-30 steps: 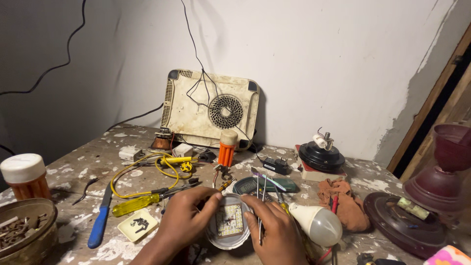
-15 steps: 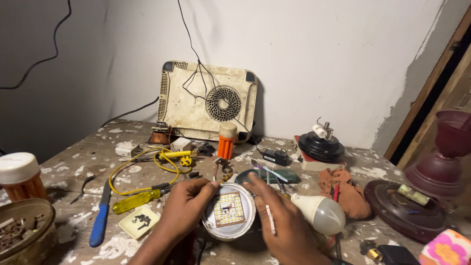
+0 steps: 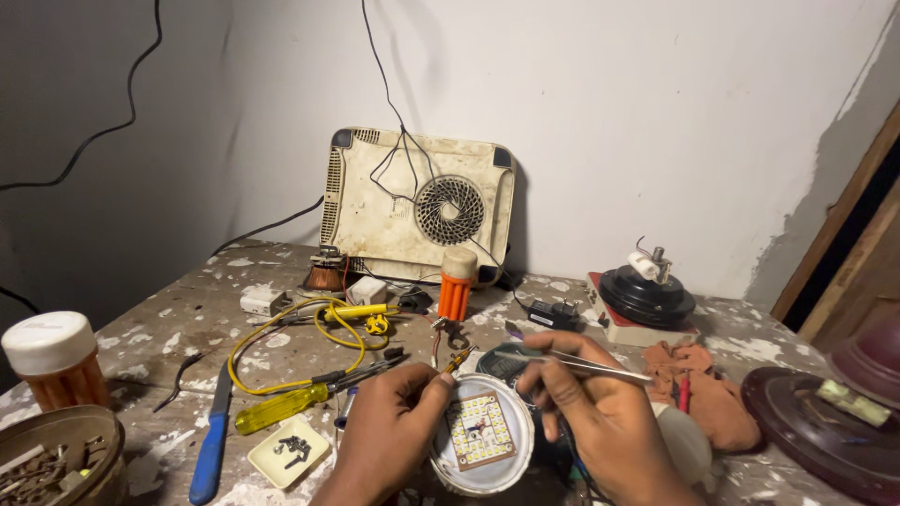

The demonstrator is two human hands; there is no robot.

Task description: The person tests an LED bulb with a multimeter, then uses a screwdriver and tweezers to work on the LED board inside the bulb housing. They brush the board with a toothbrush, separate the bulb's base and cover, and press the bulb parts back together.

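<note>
Both my hands have drawn in: left hand [image 3: 389, 426] fingers pinch what looks like a soldering tip beside the LED board [image 3: 480, 431], right hand [image 3: 600, 412] fingers grasping tweezers [image 3: 600, 368] just beyond it.

The worktop [image 3: 234, 347] looks rough and matt, its grey surface blotched with flaking white paint. The tweezers [image 3: 600, 367] in the right hand [image 3: 600, 412] are bare shiny metal. The lamp disc [image 3: 483, 436] at the left hand [image 3: 389, 431] has a smooth white plastic rim around a matt board of pale chips. The screwdriver [image 3: 291, 405] has a glossy, see-through yellow plastic handle. The rag [image 3: 703, 384] is coarse, dull orange-brown cloth. The jar [image 3: 56, 370] is clear amber plastic with a matt white lid.
</note>
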